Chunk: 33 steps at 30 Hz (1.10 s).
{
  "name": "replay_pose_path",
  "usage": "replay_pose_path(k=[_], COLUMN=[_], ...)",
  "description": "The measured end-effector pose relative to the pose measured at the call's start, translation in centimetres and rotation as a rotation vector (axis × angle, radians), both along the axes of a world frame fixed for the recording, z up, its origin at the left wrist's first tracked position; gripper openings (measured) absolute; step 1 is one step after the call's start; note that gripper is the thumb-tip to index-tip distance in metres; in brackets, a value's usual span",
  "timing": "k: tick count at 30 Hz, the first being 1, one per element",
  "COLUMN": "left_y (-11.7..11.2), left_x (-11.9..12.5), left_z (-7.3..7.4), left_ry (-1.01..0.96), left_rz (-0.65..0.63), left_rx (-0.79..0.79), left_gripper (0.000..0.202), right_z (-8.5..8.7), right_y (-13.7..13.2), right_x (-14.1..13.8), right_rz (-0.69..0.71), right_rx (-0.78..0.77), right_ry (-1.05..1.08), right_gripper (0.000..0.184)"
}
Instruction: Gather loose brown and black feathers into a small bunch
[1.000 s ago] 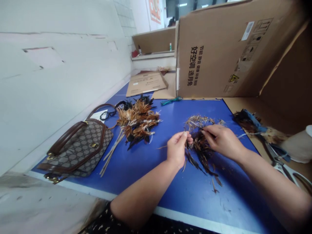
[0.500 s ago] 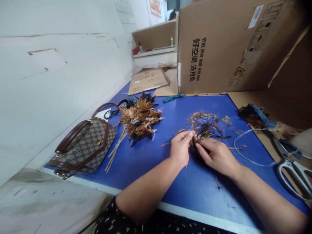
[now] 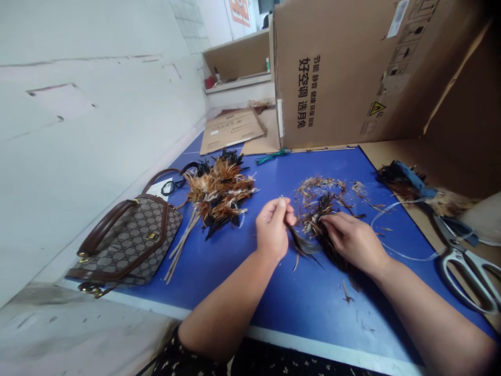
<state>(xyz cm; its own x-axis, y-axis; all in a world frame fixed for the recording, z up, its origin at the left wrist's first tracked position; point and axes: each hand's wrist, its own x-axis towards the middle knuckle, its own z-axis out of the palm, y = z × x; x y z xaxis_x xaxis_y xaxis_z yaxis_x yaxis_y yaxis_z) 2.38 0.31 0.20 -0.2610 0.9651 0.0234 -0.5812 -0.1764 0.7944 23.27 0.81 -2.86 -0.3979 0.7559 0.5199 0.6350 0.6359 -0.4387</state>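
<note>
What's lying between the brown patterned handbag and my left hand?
In the head view, a bundle of orange-brown and black feathers on pale sticks lies there.

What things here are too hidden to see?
Head view: whatever the left hand pinches, covered by its own fingers.
Head view: loose dark brown feathers, partly under the right hand.
Head view: silver metal scissors, cut off by the right edge.
Head view: big brown cardboard box, top beyond the frame.
</note>
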Motion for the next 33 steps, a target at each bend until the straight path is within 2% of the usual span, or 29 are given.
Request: replay_pose_path(k=[2,4,7,11,14,18,22,24,28,33], left_y=[0.4,0.6,0.2,-0.3,-0.3,-0.4,-1.0,-1.2,-1.3,-1.4], left_x=[-0.8,-1.2,-0.9,0.0,0.2,0.3,0.8,1.1,1.5,1.7], left_z=[0.3,0.4,0.1,-0.7,-1.3,-1.8,-2.0,-1.9,-1.7,-1.8], left_ry=[0.030,0.086,0.156,0.194,0.207,0.270,0.380,0.433,0.456,0.364], left_rz=[0.082,0.110,0.071,0.008,-0.021,-0.100,-0.170,-0.173,-0.169,-0.248], left_rx=[0.009,-0.005,-0.046,-0.078,-0.072,-0.089,-0.103,-0.113,-0.135,-0.191], left_gripper=[0.036,0.038,0.040,0.043,0.044,0.046,0.045,0.040,0.036,0.051], right_z=[0.0,0.2,0.0,-0.8,-0.9,-0.1,0.5,0.7,0.7,0.6], right_y=[0.2,0.1,-0.2,0.0,0.3,0.4,-0.3,-0.6,-0.9,-1.2], right_x=[0.5,0.6,-0.1,-0.8,-0.3,0.3,0.0,-0.2,-0.4,-0.8], right_rz=[-0.093,-0.105,-0.071,-0.044,-0.038,-0.049,-0.128,-0.106,-0.019,0.070], right_rx=[0.045,0.067,0.054,0.015,-0.031,-0.050,-0.245,-0.331,-0.352,-0.365], right_ry=[-0.072,-0.146,-0.294,-0.386,-0.278,0.036,0.261,0.310,0.330,0.310], right_gripper=[0.021,0.023,0.027,0.021,0.020,0.017,0.021,0.023,0.023,0.021])
